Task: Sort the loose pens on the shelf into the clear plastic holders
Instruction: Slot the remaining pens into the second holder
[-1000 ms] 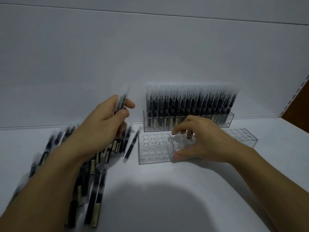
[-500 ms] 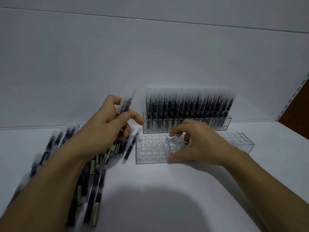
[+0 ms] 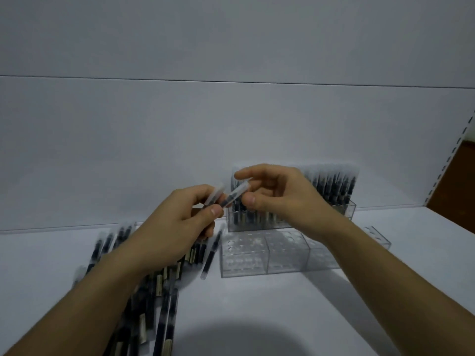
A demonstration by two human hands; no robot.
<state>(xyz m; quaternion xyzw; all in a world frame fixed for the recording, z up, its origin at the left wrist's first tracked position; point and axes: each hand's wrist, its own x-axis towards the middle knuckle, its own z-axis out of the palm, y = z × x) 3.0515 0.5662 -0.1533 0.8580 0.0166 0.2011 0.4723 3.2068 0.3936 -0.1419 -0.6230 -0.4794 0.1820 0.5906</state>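
Two held pens [image 3: 234, 196] are gripped in the left hand [image 3: 180, 227] above the shelf [image 3: 321, 317]; the right hand [image 3: 282, 201] pinches one cap end. Loose pens [image 3: 159, 291] lie toward the left edge; empty holders [image 3: 257, 255] stand mid-shelf, with a filled holder [image 3: 347, 213] at the rear edge

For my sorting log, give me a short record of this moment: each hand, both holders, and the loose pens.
left hand: grips pen by its lower part
right hand: pinches the pen's upper end
back holder: full of upright pens
front holder: visible holes empty
loose pens: heap on shelf, left of front holder
stage: pen not yet in a holder
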